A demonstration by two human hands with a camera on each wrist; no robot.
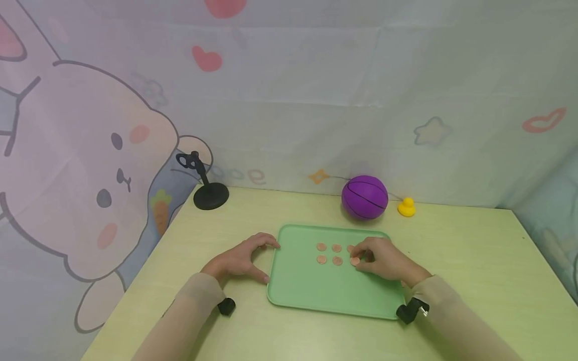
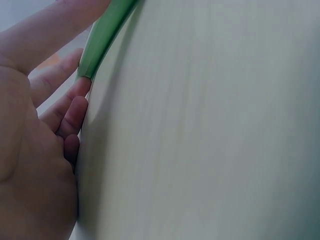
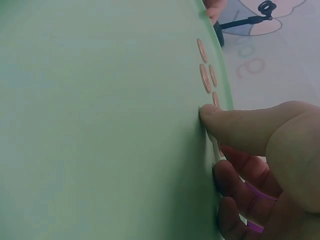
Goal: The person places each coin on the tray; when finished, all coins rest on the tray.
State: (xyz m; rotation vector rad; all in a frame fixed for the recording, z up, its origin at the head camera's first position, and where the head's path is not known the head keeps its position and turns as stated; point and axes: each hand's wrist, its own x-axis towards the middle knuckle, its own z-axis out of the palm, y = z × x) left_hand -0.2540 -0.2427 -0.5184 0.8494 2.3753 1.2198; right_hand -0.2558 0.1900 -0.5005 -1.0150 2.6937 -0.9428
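A light green tray [image 1: 316,291] lies on the table, with several copper-coloured coins [image 1: 336,247] flat on it in two rows. My right hand [image 1: 381,258] is over the tray's right half, pinching a coin [image 1: 355,261] at the right end of the nearer row between thumb and fingers. Its fingers partly cover another coin [image 1: 350,248] in the far row. In the right wrist view, the thumb [image 3: 240,125] hides most of the held coin. My left hand [image 1: 241,258] touches the tray's left rim, thumb and fingers spread apart; in the left wrist view its fingertips meet the green rim [image 2: 102,45].
Behind the tray stand a purple ball [image 1: 365,197] and a yellow rubber duck [image 1: 407,207]. A black stand [image 1: 211,195] is at the table's back left corner. A printed cloth [image 1: 293,100] hangs along the back edge.
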